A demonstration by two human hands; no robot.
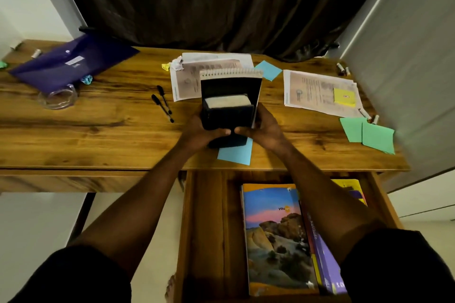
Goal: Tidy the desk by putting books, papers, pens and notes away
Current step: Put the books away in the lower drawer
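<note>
Above the front edge of the desk (98, 135), a small thick dark book (227, 115) stands upright against a taller spiral notebook (231, 81), both gripped at their lower ends by the left hand (202, 134) and right hand (263, 130), thumbs nearly meeting across the front. Beneath them a blue note (236, 154) lies on the wood. Two black pens (162, 103) lie to the left, printed papers (187, 81) behind, green notes (369, 135) far right. Below, an open drawer (204, 216) holds a landscape-cover book (275, 236) beside a purple book (322, 248).
</note>
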